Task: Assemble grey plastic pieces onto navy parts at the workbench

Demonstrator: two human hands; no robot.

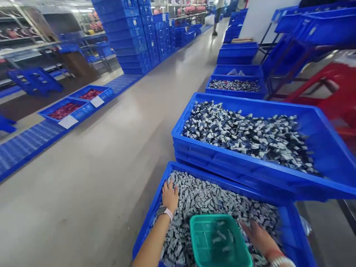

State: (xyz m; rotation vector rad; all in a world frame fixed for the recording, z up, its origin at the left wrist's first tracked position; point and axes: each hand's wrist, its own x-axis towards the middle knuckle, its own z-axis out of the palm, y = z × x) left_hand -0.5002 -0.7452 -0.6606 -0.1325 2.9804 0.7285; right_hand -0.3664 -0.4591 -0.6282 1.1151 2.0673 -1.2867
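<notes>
My left hand (170,196), with a watch on its wrist, lies on small grey pieces (205,194) near the left wall of a blue crate (151,207). Its fingers are apart and rest on the heap. Among the pieces sits a green plastic basket (196,237) with a few blurred grey pieces (221,234) inside. My right hand (260,237) is just right of the basket, low over the heap. Motion blurs it, but its fingers look stretched out and apart, with nothing visible in them.
Behind the crate, a larger blue crate (244,148) holds dark and white pieces. More crates (236,55) line the right side by a red stool (330,85). Tall crate stacks (125,37) and two trays of red pieces (65,110) stand left. A person (218,15) is far down the aisle.
</notes>
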